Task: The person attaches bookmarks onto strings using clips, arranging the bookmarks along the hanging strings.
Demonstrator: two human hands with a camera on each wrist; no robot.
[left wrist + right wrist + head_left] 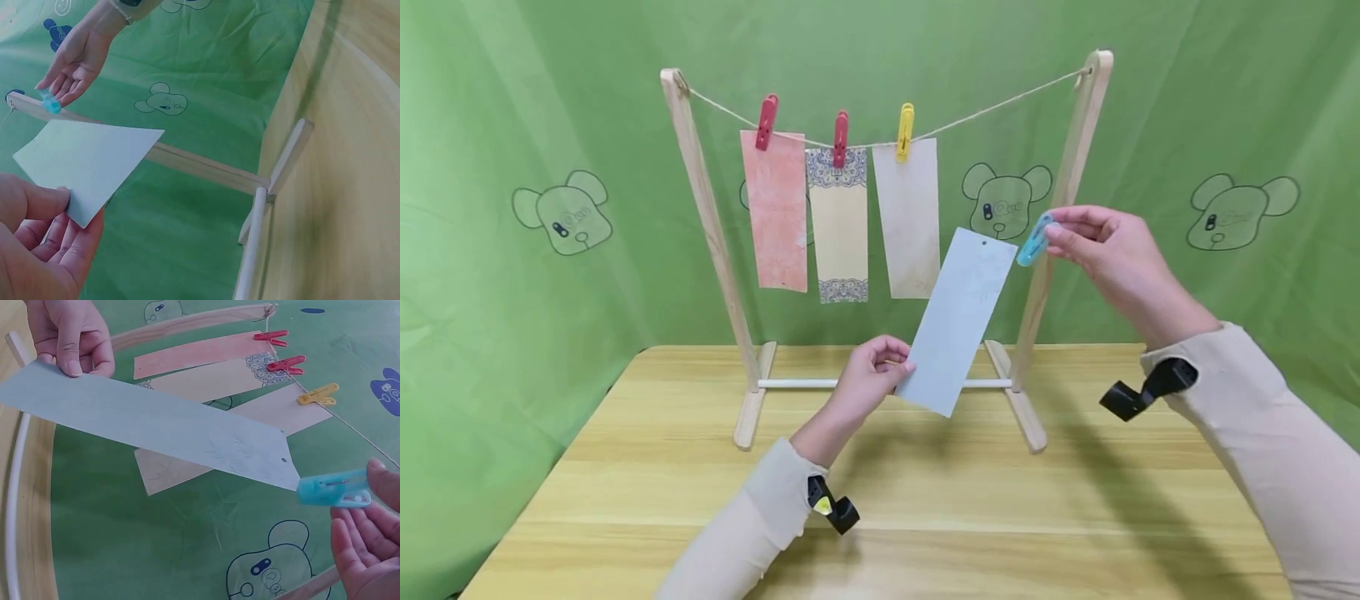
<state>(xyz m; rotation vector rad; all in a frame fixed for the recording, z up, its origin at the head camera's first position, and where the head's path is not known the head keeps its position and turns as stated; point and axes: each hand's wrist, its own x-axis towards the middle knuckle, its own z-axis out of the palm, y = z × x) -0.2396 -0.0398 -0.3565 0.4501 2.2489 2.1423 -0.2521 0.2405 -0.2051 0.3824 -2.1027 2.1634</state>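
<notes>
A pale blue paper card with a small hole near its top tilts to the right in front of the wooden rack. My left hand pinches its lower left edge between thumb and fingers. In my right hand a blue clothespin is held by its handle end, beside the card's top right corner. The right wrist view shows the clothespin close to the card's corner; whether they touch I cannot tell. Faint leaf-like marks show on the card near its holed end.
A string spans two wooden posts. From it hang a pink card and a patterned cream card on red clothespins, and an off-white card on a yellow clothespin. The rack stands on a wooden table before a green cloth.
</notes>
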